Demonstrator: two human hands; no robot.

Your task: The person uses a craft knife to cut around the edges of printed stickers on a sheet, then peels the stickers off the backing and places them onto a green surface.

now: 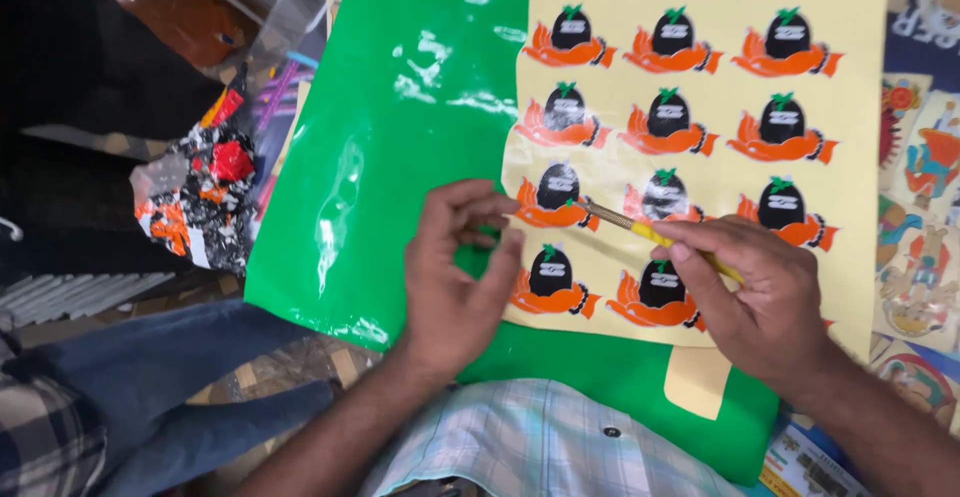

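Head camera looks steeply down, close above the sticker sheet (700, 137).

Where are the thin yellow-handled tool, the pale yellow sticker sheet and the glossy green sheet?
Thin yellow-handled tool (640, 229), head view, middle of its shaft.
Pale yellow sticker sheet (855, 107), head view, bare right margin.
Glossy green sheet (400, 157), head view, bare shiny area on its left.

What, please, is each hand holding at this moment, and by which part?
The right hand pinches a yellow tool near its rear end. The left hand holds nothing, its fingers by the sticker sheet.
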